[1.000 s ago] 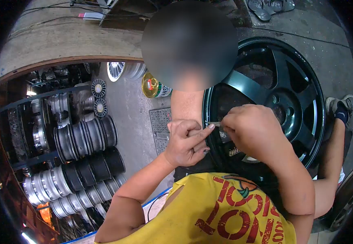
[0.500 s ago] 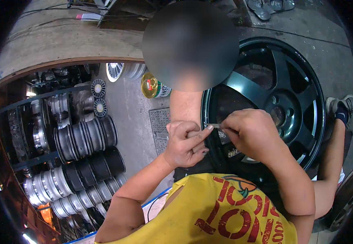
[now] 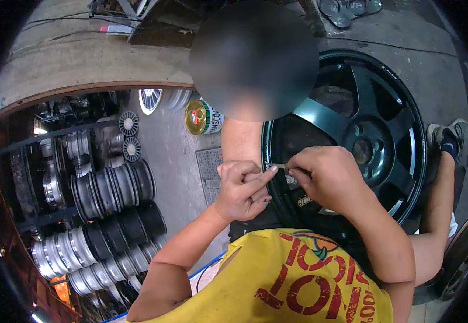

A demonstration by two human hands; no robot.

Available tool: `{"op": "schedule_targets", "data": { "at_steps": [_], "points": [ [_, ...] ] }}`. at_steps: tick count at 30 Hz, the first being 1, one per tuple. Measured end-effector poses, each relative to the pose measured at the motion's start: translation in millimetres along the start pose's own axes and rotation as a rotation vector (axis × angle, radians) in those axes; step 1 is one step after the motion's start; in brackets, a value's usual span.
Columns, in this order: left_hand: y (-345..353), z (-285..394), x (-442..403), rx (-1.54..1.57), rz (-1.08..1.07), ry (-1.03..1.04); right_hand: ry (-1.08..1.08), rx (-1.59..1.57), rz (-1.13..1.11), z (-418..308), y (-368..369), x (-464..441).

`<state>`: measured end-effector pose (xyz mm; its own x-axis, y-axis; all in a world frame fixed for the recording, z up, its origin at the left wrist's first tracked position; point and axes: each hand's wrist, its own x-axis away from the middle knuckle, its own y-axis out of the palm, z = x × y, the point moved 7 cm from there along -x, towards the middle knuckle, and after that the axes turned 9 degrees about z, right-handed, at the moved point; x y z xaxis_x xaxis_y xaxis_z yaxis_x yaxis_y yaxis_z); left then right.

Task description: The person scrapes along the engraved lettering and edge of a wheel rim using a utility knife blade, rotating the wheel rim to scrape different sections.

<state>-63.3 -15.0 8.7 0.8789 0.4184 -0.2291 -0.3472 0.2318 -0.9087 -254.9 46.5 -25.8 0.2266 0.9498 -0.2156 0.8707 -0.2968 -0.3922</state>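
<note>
A dark green spoked wheel (image 3: 371, 137) lies tilted across the lap. My right hand (image 3: 320, 175) is above its near left part, thumb and fingers pinched on a small thin strip (image 3: 280, 166). The strip points left toward the wheel's rim. At the rim's left edge is my left hand (image 3: 244, 188), its index finger stretched out with the tip touching the strip's end and the other fingers curled. What the curled fingers hold, if anything, is hidden. Light lettering shows on the wheel below my right hand.
A metal can (image 3: 204, 117) stands on the floor beyond my left hand. Stacked wheel rims (image 3: 112, 188) fill a rack (image 3: 64, 132) at the left. Sandals (image 3: 347, 12) lie at the top right, a shoe (image 3: 449, 134) at the right. A blurred disc covers the top middle.
The view has shifted slightly, so the wheel and both hands appear a little further left. My right hand has lowered slightly since the earliest frame, the strip still pinched in it.
</note>
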Motion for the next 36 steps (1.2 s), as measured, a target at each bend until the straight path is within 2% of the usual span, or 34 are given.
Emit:
{"op": "schedule_targets", "data": {
  "at_steps": [2,11,23,25,36],
  "points": [
    [0.3,-1.4,0.5,0.014,0.002,-0.008,0.085,0.007,-0.037,0.1,-4.6,-2.4],
    [-1.8,4.2,-2.0,0.012,-0.002,0.009,0.183,-0.054,-0.015,2.2,-4.2,1.9],
    [-0.2,2.5,-1.8,-0.023,-0.013,-0.008,0.143,0.015,0.005,-1.2,-1.0,1.7],
    [0.6,3.1,-1.1,-0.101,-0.02,0.05,0.135,0.024,0.002,-1.8,-1.2,1.2],
    [1.3,3.1,0.7,-0.063,-0.018,0.005,0.133,-0.012,-0.051,5.7,2.4,-6.4]
  ]
}}
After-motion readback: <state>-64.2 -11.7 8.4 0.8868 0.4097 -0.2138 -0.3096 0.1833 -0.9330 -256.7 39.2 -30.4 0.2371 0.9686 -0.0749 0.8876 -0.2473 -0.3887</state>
